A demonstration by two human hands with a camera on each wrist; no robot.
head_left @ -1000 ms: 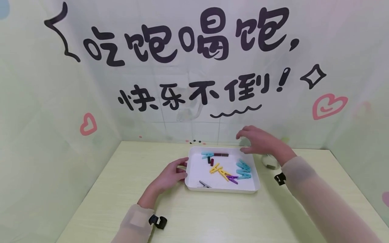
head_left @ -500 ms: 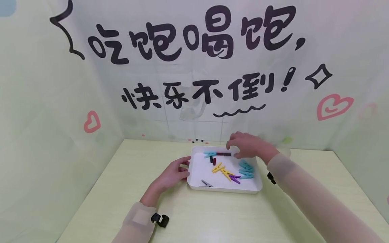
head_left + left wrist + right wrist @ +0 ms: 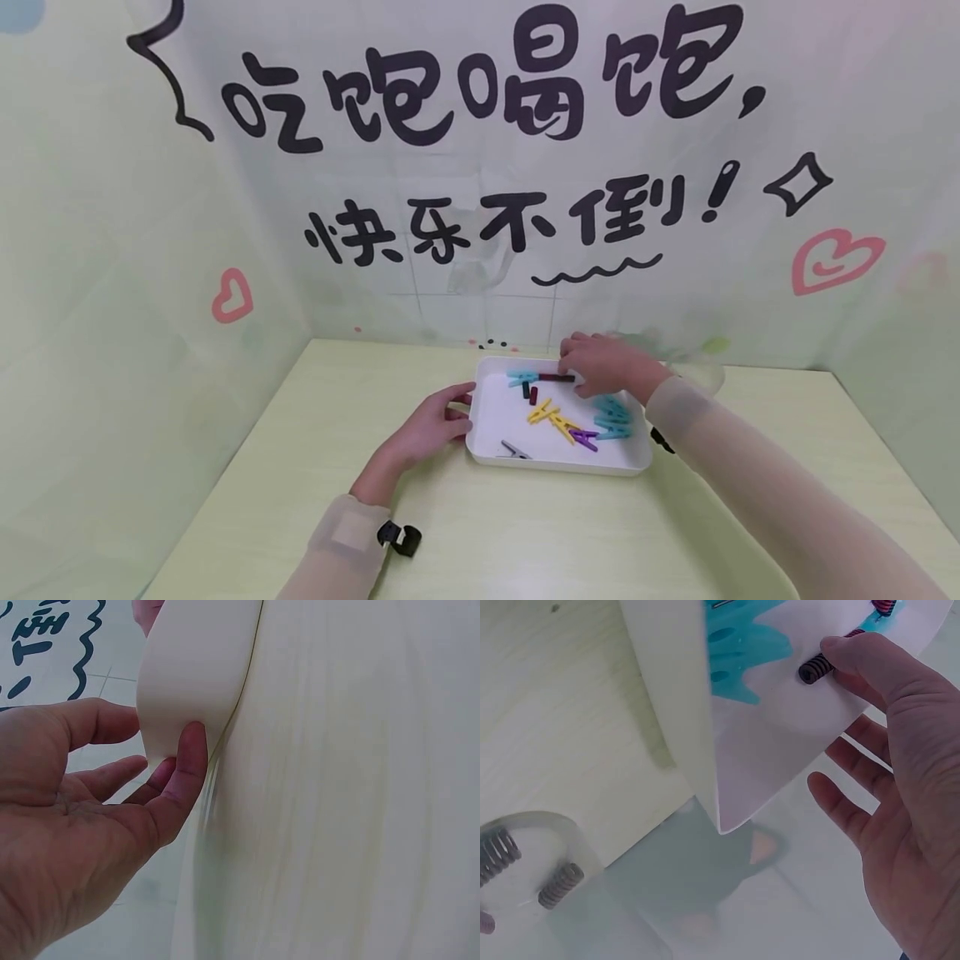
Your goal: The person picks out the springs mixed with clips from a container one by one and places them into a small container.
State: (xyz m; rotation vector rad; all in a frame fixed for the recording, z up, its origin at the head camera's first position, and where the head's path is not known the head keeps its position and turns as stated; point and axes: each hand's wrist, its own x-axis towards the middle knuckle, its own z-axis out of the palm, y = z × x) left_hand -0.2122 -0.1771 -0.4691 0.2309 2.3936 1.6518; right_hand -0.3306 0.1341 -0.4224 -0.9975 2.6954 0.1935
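Two hands are at work over the shallow white plastic tray (image 3: 558, 457) on the pale green desk (image 3: 525, 533). The left hand (image 3: 427, 429) braces the tray's left wall, thumb (image 3: 184, 776) pressed on the outside, fingers relaxed rather than curled round anything. The right hand (image 3: 600, 367) reaches in at the far rim, and the wrist view shows its thumb tip (image 3: 840, 652) touching the end of a dark maroon coil spring (image 3: 815, 669); the other fingers (image 3: 840, 806) are spread wide and loose, so this is a touch, not yet a pinch.

Risks from here? That spring is small and round, lying on smooth plastic: a push from one side only could roll it away under the cluster of turquoise plastic clothes pegs (image 3: 613, 417) just beside it. A hasty pinch might squirt it over the rim, or catch a peg along with it. The yellow pegs (image 3: 551, 417) and a purple one (image 3: 585, 439) lie mid-tray, with a grey peg (image 3: 512, 451) near the front wall, so a sweeping wrist could scatter them. A clear round container (image 3: 532, 877) holding more springs sits just beside the tray's right corner; the forearm passing over it could knock it. If the left hand lets go, the light tray may slide.
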